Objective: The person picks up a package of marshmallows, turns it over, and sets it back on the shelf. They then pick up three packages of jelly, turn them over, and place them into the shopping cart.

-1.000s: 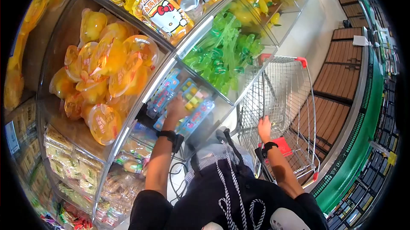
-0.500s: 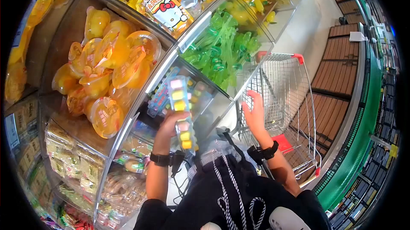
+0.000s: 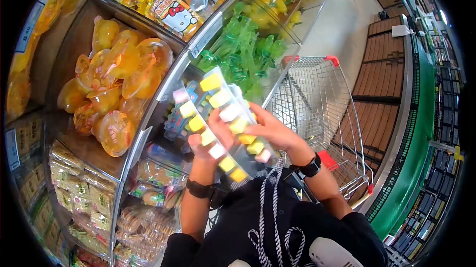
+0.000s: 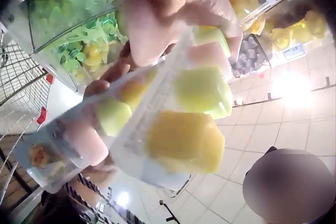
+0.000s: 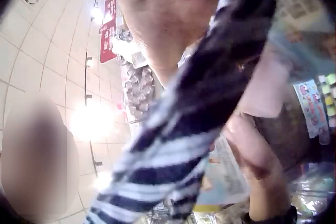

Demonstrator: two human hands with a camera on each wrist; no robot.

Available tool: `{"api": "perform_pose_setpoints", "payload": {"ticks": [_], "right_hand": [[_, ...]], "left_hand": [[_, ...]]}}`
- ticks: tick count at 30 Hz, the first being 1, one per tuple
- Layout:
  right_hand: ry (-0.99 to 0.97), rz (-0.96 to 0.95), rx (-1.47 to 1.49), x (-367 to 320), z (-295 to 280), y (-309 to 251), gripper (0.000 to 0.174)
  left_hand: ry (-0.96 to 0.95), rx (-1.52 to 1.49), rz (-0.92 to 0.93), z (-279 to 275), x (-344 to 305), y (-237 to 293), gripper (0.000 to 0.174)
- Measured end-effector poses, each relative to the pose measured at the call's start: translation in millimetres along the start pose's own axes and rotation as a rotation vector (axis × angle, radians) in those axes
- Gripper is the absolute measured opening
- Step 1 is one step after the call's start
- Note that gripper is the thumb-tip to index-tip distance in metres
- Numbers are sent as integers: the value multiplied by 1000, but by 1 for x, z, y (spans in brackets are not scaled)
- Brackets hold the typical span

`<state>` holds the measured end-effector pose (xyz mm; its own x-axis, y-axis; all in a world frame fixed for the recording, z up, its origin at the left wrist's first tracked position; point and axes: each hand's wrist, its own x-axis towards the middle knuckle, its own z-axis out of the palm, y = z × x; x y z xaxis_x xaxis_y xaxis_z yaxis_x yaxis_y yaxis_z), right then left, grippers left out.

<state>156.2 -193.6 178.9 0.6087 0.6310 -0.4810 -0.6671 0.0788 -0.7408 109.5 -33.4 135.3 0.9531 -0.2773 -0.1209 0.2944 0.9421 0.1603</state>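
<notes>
Two clear plastic packs of small pink and yellow pieces are held up in front of the body. My left hand (image 3: 202, 152) grips the left pack (image 3: 196, 124), thumb on one side and fingers on the other. The right pack (image 3: 229, 113) leans beside it, gripped by my right hand (image 3: 276, 132) at its right edge. Close up in the left wrist view, the pack (image 4: 184, 140) shows orange, green and pink pieces in clear cups. Across the right wrist view a striped drawstring (image 5: 163, 155) hides much of the right hand's grip.
More blue packs (image 3: 177, 124) lie in the bin below the hands. Bins around it hold orange jelly cups (image 3: 119, 130), green bottles (image 3: 238, 43) and Hello Kitty pouches (image 3: 176, 14). On the right stands a wire shopping cart (image 3: 317, 98), with wooden shelving (image 3: 384, 78) beyond.
My left hand has come up out of the bin holding packs and moved toward the body. My right hand has left the cart side and now grips one pack.
</notes>
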Motion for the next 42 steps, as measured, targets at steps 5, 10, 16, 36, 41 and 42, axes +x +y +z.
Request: {"api": "perform_pose_setpoints", "payload": {"ticks": [5,10,16,36,41,42], "right_hand": [[119,39,170,-20,-6,0,44],[188,-29,152,-31,-8,3,41],[268,-131,208,-51,-26,4,41],[687,-366,-615,-186,-53,-4,60],[641,-730,-348,-215,-85,8,61],[634,-736,-290,-220,-89,10,61]], "left_hand": [[92,29,10,-9,-1,-14,82],[124,-25,-2,-9,4,-23,87],[31,-35,5,0,12,-23,82],[201,446,-434,132,44,-145,82],[75,502,-495,174,53,-180,62],[33,538,-504,178,55,-187,58]]}}
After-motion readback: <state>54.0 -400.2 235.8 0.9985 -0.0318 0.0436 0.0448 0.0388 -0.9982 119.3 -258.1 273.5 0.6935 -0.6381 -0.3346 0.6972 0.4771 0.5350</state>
